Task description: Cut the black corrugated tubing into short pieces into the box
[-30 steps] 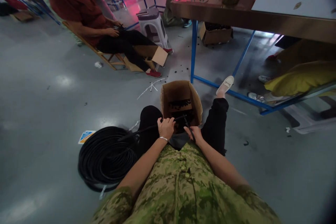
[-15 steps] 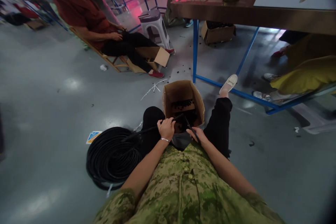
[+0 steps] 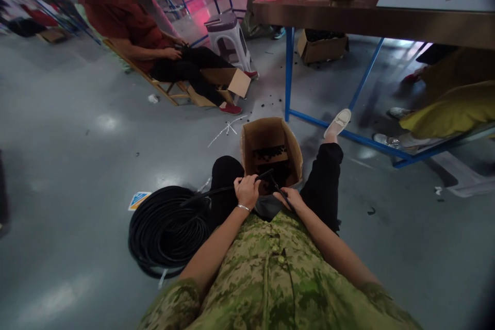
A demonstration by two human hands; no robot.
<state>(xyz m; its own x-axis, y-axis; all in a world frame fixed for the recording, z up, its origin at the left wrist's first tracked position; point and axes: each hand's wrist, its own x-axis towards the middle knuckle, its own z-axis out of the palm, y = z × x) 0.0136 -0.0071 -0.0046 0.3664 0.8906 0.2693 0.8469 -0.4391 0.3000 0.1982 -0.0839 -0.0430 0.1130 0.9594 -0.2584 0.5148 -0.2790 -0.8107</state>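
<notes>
My left hand [image 3: 247,191] is closed around a black hose [image 3: 220,191], a short way behind its free end. From there the hose runs left over my knee to a large black coil [image 3: 166,232] on the floor. My right hand [image 3: 290,199] grips a slim dark tool, apparently scissors [image 3: 281,194], whose tip meets the hose near its end. Both hands are over the near side of an open cardboard box [image 3: 266,131] between my legs. Small black pieces [image 3: 270,153] lie inside it. Fine detail of the tool is too dark to make out.
A table [image 3: 348,18] with blue legs stands ahead to the right. Ahead left, a seated person [image 3: 131,36] has another open box [image 3: 237,82] at their feet. A plastic stool [image 3: 228,38] and a further box [image 3: 320,49] stand beyond. A coloured card [image 3: 138,201] lies beside the coil.
The tip of the scissors looks narrower at the hose end than before. My hands have barely moved; the view has shifted slightly.
</notes>
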